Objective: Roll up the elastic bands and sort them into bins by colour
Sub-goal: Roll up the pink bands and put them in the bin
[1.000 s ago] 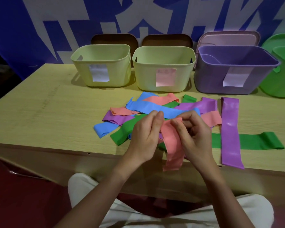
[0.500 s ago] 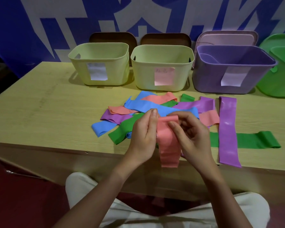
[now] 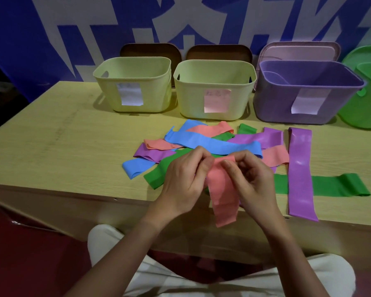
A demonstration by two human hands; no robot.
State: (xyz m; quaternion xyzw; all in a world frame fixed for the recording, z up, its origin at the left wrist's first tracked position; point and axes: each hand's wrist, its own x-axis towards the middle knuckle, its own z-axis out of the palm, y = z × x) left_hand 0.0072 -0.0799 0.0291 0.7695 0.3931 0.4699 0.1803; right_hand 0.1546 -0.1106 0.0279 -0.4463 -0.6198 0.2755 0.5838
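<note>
Above the front edge of the table, my left hand and right hand pinched the top of one pink band, barely rolled, while the other bands lay loose and the bins looked empty.

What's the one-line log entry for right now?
step: rolling | held: pink band, top end pinched by left hand and right hand, tail hanging over table edge | bins: none visibly filled

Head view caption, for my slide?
Both hands start rolling a pink band before four bins.
</note>
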